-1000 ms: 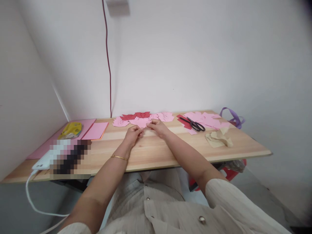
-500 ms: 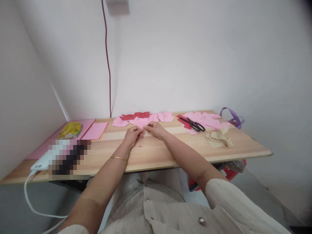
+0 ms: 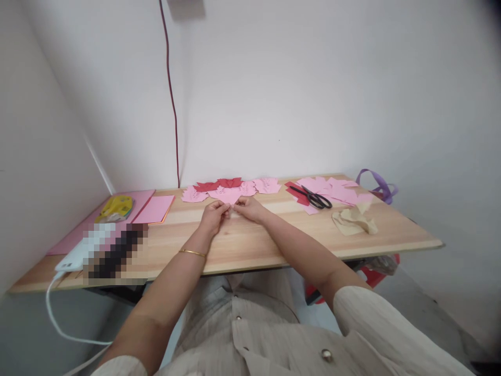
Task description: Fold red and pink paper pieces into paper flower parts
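Observation:
My left hand (image 3: pixel 213 215) and my right hand (image 3: pixel 248 208) meet over the wooden table (image 3: pixel 250 245), fingertips pinched together on a small pink folded paper piece (image 3: pixel 230 198). Both hands are closed on it, knuckles toward me. A gold bangle sits on my left wrist. Just behind my hands lies a row of pink and red folded paper shapes (image 3: pixel 230 186).
Black scissors (image 3: pixel 313 198) lie on pink paper scraps (image 3: pixel 332 190) at the right, with crumpled beige paper (image 3: pixel 354 220) nearer. A purple ribbon (image 3: pixel 378 184) is at the far right. Pink sheets (image 3: pixel 154 209), a yellow item (image 3: pixel 115 207) and a white device with cable (image 3: pixel 70 258) sit left.
My hands have drawn slightly closer together on the pink piece. The view has shifted a little; nothing else on the table moved.

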{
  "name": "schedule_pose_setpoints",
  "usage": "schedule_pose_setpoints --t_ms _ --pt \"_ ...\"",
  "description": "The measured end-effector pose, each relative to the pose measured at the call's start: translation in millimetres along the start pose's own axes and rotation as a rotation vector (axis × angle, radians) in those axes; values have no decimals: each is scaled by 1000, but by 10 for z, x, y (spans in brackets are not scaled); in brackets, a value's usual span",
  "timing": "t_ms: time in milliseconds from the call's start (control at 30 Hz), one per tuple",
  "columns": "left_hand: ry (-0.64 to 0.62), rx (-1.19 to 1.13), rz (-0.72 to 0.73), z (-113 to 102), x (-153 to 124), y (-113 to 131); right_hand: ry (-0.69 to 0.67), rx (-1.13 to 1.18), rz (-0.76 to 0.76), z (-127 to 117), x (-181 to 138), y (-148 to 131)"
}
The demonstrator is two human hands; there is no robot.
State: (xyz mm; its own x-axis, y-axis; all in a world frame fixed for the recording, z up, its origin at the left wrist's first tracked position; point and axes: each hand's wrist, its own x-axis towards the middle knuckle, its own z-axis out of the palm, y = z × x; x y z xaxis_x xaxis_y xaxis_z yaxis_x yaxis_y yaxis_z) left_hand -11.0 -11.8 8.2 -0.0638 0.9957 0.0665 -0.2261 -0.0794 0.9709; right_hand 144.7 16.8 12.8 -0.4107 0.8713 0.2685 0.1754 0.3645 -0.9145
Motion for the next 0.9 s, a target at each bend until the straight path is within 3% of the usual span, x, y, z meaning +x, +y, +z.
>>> schedule_pose_setpoints --t_ms 167,433,500,667,900 --pt "107 -93 103 -47 37 51 -13 9 11 8 -8 13" --pt "266 -284 127 -271 151 173 -23 56 36 -6 -27 14" --pt "230 -278 106 -260 134 174 11 38 57 -9 -26 15" --pt "-22 -39 -27 -115 44 69 13 48 49 9 -19 9" --pt "-59 92 35 -87 8 12 56 157 49 29 6 29"
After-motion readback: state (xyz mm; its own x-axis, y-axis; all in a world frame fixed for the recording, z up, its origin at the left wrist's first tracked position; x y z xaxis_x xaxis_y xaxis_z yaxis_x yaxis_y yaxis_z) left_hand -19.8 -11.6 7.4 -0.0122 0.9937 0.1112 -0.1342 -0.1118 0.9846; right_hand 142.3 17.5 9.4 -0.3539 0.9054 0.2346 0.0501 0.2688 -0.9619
